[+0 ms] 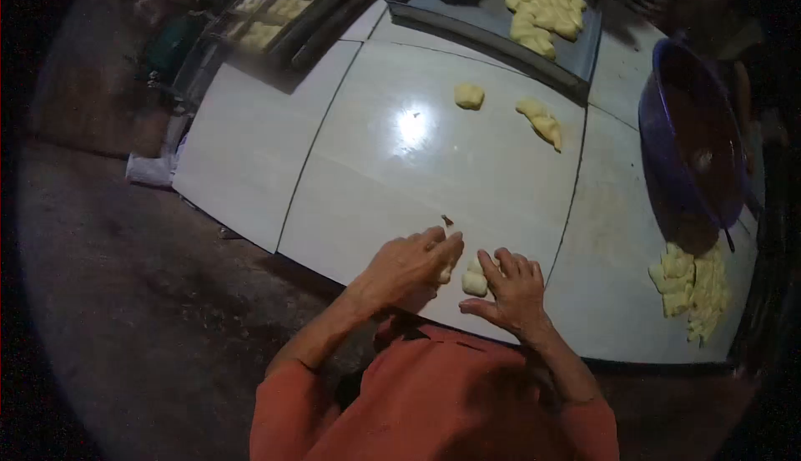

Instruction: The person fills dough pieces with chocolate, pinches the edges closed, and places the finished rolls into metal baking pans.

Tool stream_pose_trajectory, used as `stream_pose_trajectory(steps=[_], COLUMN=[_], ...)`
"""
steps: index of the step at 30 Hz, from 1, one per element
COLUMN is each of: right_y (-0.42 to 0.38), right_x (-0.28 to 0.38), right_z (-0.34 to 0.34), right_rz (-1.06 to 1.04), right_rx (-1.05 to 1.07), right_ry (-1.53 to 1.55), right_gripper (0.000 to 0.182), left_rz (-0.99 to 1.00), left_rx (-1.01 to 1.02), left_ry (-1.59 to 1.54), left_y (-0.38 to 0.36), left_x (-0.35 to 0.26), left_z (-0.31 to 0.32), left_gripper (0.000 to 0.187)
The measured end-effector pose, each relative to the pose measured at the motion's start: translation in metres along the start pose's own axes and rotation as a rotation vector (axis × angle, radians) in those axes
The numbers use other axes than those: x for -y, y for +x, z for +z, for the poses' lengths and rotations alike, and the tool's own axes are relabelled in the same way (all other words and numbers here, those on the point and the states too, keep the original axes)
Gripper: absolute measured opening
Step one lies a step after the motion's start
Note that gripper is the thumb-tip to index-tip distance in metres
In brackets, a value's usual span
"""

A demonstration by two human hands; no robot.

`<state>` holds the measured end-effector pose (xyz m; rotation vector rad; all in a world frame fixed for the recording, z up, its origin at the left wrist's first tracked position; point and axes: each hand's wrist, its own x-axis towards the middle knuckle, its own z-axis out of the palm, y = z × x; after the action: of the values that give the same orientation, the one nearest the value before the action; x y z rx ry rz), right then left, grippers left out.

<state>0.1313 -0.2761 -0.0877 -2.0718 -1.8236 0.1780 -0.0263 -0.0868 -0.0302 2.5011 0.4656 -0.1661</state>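
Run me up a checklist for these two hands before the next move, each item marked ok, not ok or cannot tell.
1. Dough within the right hand's reach: ok. The right hand is spread, with a small dough piece between thumb and forefinger.
2. Left hand's grip: cannot tell. The left hand curls downward, its fingers hiding most of what is under them.
3. Tabletop free of bits near the hands: not ok. A dark scrap lies just beyond the left fingertips.
4. Purple tub out of the way: ok. It stands well to the right.
5. Tub's contents: cannot tell. The inside is too dark.
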Motion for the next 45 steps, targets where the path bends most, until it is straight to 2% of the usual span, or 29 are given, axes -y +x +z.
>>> stream_pose_trajectory(steps=[2,3,4,6,8,11,13,14,16,17,19,20,22,25,26,28,29,30,31,32,34,36,37,39,40,42,43,44,45], right_y=[-0.001,0.002,0.005,0.009,0.016,0.025,0.035,0.042,0.060,0.059,0.040,0.044,0.064,0.102,0.117,0.170,0.204,0.220,0.230,0.245,0.282,0.305,0.305,0.305,0.302,0.291,0.284,0.278,0.274], right_x=[-0.001,0.000,0.001,-0.001,0.002,0.008,0.014,0.019,0.027,0.021,0.000,0.000,0.029,0.056,0.068,0.104,0.118,0.123,0.122,0.116,0.131,0.133,0.130,0.120,0.118,0.118,0.112,0.108,0.105], right_z=[0.013,0.013,0.015,0.013,0.009,-0.006,-0.023,-0.037,-0.059,-0.050,-0.020,-0.018,-0.021,0.000,0.012,0.011,-0.004,0.005,0.024,0.043,0.051,0.062,0.070,0.086,0.086,0.086,0.091,0.090,0.087], right_rz=[-0.005,-0.008,-0.033,-0.034,-0.063,-0.023,0.172,0.163,0.811,0.805,0.823,0.795,0.950,0.904,0.924,0.890,0.842,0.806,0.779,0.611,0.675,0.511,0.547,0.252,0.251,0.187,0.150,0.150,0.169], right_rx=[-0.053,-0.070,-0.089,-0.067,-0.106,-0.007,0.130,0.124,0.461,0.452,0.346,0.327,0.182,0.138,0.117,0.018,0.104,0.089,0.072,0.019,-0.071,-0.049,-0.038,0.035,0.034,-0.089,-0.158,-0.164,-0.148], right_ry=[-0.079,-0.072,-0.073,-0.033,0.065,0.169,0.366,0.362,0.897,0.893,1.376,1.375,1.653,1.595,1.598,1.709,1.498,1.444,1.393,1.270,1.154,0.724,0.719,0.188,0.184,0.216,0.187,0.188,0.202], right_gripper=[0.078,0.070,0.070,0.060,0.052,0.048,0.047,0.047,0.048,0.048,0.046,0.049,0.050,0.050,0.050,0.054,0.060,0.061,0.062,0.062,0.063,0.064,0.064,0.074,0.074,0.090,0.097,0.097,0.098], left_rz=[0.156,0.104,0.152,0.124,0.135,0.110,0.098,0.099,0.143,0.030,0.026,0.013,-0.029,0.034,0.048,0.135,0.122,0.137,0.163,0.194,0.245,0.212,0.222,0.280,0.283,0.147,0.152,0.154,0.117], left_rx=[-0.120,-0.102,-0.103,-0.054,-0.056,-0.102,-0.069,-0.079,0.147,0.284,0.296,0.318,0.314,0.268,0.291,0.212,0.215,0.238,0.226,0.221,0.136,0.157,0.182,0.018,0.015,0.141,0.077,0.077,-0.006], left_ry=[0.021,0.013,-0.027,0.042,0.014,0.010,-0.076,-0.070,-0.243,-0.339,-0.428,-0.525,-0.525,-0.510,-0.510,-0.412,-0.332,-0.363,-0.261,-0.164,-0.101,-0.176,-0.201,-0.214,-0.215,-0.292,-0.249,-0.243,-0.208], left_y=[-0.003,-0.002,-0.001,0.003,0.005,0.004,0.010,0.009,0.005,0.003,-0.003,-0.007,-0.018,-0.032,-0.032,-0.034,-0.033,-0.032,-0.032,-0.033,-0.040,-0.042,-0.048,-0.052,-0.052,-0.053,-0.051,-0.045,-0.037], left_x=[0.025,0.019,0.023,0.022,0.024,0.010,0.015,0.023,0.028,0.028,0.046,0.057,0.079,0.131,0.153,0.185,0.194,0.204,0.215,0.224,0.242,0.244,0.246,0.254,0.254,0.249,0.248,0.251,0.254], left_z=[0.025,0.024,0.023,0.027,0.032,0.021,0.022,0.020,-0.011,-0.030,-0.047,-0.057,-0.081,-0.113,-0.119,-0.120,-0.121,-0.121,-0.116,-0.109,-0.090,-0.095,-0.091,-0.092,-0.101,-0.128,-0.138,-0.135,-0.130], left_gripper=[0.035,0.030,0.020,0.028,0.018,0.011,0.012,0.012,0.023,0.028,0.031,0.034,0.040,0.050,0.050,0.047,0.042,0.042,0.042,0.041,0.044,0.052,0.052,0.065,0.065,0.075,0.076,0.076,0.075])
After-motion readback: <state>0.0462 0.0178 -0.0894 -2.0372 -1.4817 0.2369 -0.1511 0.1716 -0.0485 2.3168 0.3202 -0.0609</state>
